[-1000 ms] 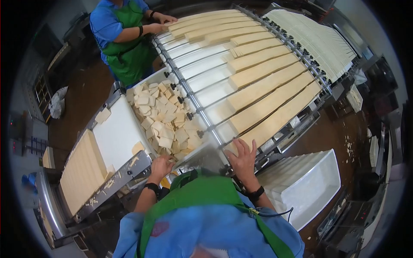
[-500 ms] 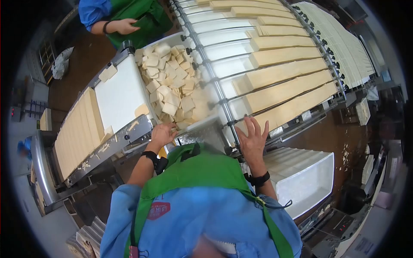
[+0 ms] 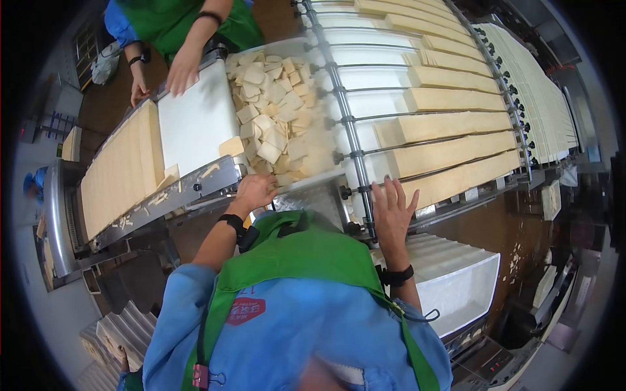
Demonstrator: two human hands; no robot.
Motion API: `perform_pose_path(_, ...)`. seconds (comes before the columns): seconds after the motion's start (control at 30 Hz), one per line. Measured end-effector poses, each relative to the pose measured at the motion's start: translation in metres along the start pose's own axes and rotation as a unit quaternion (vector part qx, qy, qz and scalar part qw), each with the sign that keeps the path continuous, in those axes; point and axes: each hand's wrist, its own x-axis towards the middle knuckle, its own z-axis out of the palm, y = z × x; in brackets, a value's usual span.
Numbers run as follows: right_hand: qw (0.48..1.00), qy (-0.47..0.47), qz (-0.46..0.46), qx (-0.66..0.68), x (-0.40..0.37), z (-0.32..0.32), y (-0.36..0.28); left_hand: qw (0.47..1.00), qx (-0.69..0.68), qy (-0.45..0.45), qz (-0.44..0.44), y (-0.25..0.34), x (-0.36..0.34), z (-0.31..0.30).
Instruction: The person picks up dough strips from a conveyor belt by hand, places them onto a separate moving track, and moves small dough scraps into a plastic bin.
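While left hand (image 3: pixel 254 191) curls against the pieces (image 3: pixel 274 140), right hand (image 3: pixel 391 212) splays beside a strip (image 3: pixel 463 177).

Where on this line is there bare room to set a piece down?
The white belt is bare between the slab row and the pile of pieces, though a co-worker's hand rests at its far end. White gaps lie between the rail and the strips. The pile by your left hand is crowded.
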Motion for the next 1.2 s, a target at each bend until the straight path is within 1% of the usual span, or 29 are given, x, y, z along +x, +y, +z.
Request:
perform_pose_path(0.07,0.997,-0.02,0.055,0.058,0.002,0.003,0.002,1.0,-0.003,-0.014,0.004,-0.001,-0.001,0.0)
perform_pose_path(0.1,0.997,-0.022,0.051,0.058,0.002,0.003,0.003,1.0,-0.004,-0.012,0.001,-0.001,-0.002,0.001)
perform_pose_path(0.17,0.995,-0.063,0.056,0.054,0.004,0.004,0.006,1.0,0.004,-0.004,0.005,0.0,-0.002,0.0)
perform_pose_path(0.2,0.995,-0.064,0.052,0.054,0.004,0.004,0.005,1.0,0.003,-0.002,0.002,0.001,-0.003,-0.002)
perform_pose_path(0.27,0.995,-0.08,0.048,0.042,0.004,0.003,0.003,0.999,-0.027,-0.027,-0.011,0.003,-0.003,-0.005)
perform_pose_path(0.3,0.995,-0.078,0.041,0.042,0.004,0.002,0.001,0.999,-0.028,-0.022,-0.016,0.004,-0.004,-0.007)
perform_pose_path(0.37,0.991,-0.11,0.06,0.046,0.004,0.0,-0.003,0.995,-0.094,0.022,0.034,0.004,-0.008,-0.011)
perform_pose_path(0.4,0.992,-0.106,0.046,0.047,0.007,0.0,-0.004,0.995,-0.093,0.033,0.025,0.006,-0.01,-0.017)
perform_pose_path(0.47,0.987,-0.136,0.083,0.011,0.008,0.0,-0.008,0.981,-0.171,0.082,0.036,0.009,-0.022,-0.031)
perform_pose_path(0.5,0.989,-0.133,0.065,0.014,0.009,0.0,-0.011,0.97,-0.193,0.135,0.058,0.008,-0.03,-0.039)
perform_pose_path(0.53,0.984,-0.146,0.097,-0.007,0.009,0.002,-0.014,0.969,-0.189,0.152,0.043,0.005,-0.038,-0.048)
perform_pose_path(0.57,0.979,-0.158,0.125,-0.028,0.012,0.005,-0.016,0.96,-0.174,0.218,0.015,0.001,-0.048,-0.058)
perform_pose_path(0.6,0.978,-0.164,0.128,-0.031,0.014,0.004,-0.02,0.945,-0.154,0.286,-0.017,-0.007,-0.06,-0.066)
perform_pose_path(0.63,0.977,-0.167,0.129,-0.011,0.02,0.003,-0.025,0.925,-0.139,0.352,-0.041,-0.019,-0.072,-0.072)
perform_pose_path(0.67,0.978,-0.151,0.139,0.028,0.032,-0.003,-0.039,0.917,-0.127,0.372,-0.066,-0.029,-0.084,-0.076)
perform_pose_path(0.7,0.983,-0.136,0.112,0.056,0.043,-0.003,-0.047,0.868,-0.134,0.447,-0.17,-0.039,-0.095,-0.079)
perform_pose_path(0.73,0.985,-0.121,0.089,0.083,0.059,-0.003,-0.058,0.804,-0.139,0.514,-0.266,-0.052,-0.104,-0.08)
perform_pose_path(0.77,0.981,-0.119,0.077,0.13,0.079,-0.009,-0.078,0.78,-0.094,0.522,-0.333,-0.085,-0.115,-0.062)
perform_pose_path(0.8,0.983,-0.118,0.058,0.132,0.1,-0.004,-0.094,0.768,-0.091,0.532,-0.344,-0.111,-0.123,-0.053)
perform_pose_path(0.87,0.958,-0.11,-0.07,0.256,0.143,0.005,-0.13,0.603,-0.138,0.574,-0.536,-0.153,-0.137,-0.046)
perform_pose_path(0.9,0.951,-0.123,-0.096,0.265,0.167,-0.004,-0.165,0.593,-0.138,0.58,-0.541,-0.172,-0.146,-0.046)
perform_pose_path(0.93,0.951,-0.123,-0.108,0.264,0.189,-0.005,-0.196,0.576,-0.142,0.572,-0.566,-0.189,-0.155,-0.049)
perform_pose_path(0.97,0.928,-0.154,-0.165,0.297,0.21,-0.005,-0.226,0.559,-0.145,0.563,-0.591,-0.204,-0.161,-0.052)
perform_pose_path(1.0,0.899,-0.186,-0.221,0.329,0.23,-0.002,-0.257,0.55,-0.145,0.568,-0.595,-0.215,-0.166,-0.056)
perform_pose_path(1.07,0.85,-0.229,-0.28,0.383,0.266,0.01,-0.326,0.578,-0.12,0.535,-0.604,-0.235,-0.175,-0.068)
perform_pose_path(1.1,0.832,-0.219,-0.317,0.399,0.279,0.022,-0.359,0.572,-0.12,0.538,-0.607,-0.243,-0.179,-0.075)
perform_pose_path(1.17,0.801,-0.211,-0.389,0.404,0.309,0.042,-0.423,0.62,-0.119,0.51,-0.583,-0.253,-0.18,-0.089)
perform_pose_path(1.2,0.789,-0.212,-0.423,0.392,0.325,0.049,-0.455,0.617,-0.119,0.512,-0.586,-0.256,-0.18,-0.098)
